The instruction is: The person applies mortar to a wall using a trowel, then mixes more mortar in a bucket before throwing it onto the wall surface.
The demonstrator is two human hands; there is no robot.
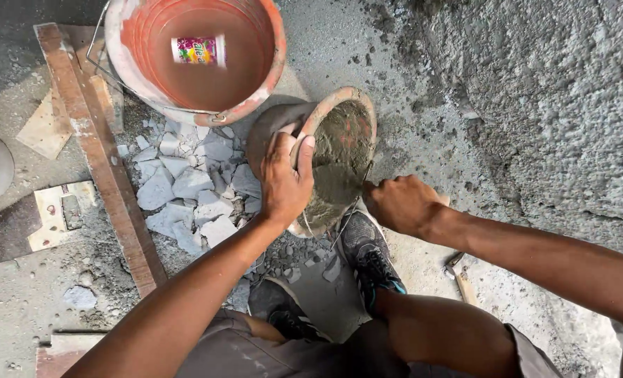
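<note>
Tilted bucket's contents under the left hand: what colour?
Grey wet mortar inside the orange-rimmed bucket; head view.

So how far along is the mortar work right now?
Done: wet mortar fills the tilted pan, and the wall looks rough-coated. In hand: left hand tips the rim while right hand reaches in, its tool hidden. Left: most mortar is unused.

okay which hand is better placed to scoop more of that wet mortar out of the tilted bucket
Probably the right hand: it sits closed at the open mouth of the tilted bucket, beside the mortar, seemingly gripping a mostly hidden tool. The left hand is clamped on the rim, steadying it.
</note>
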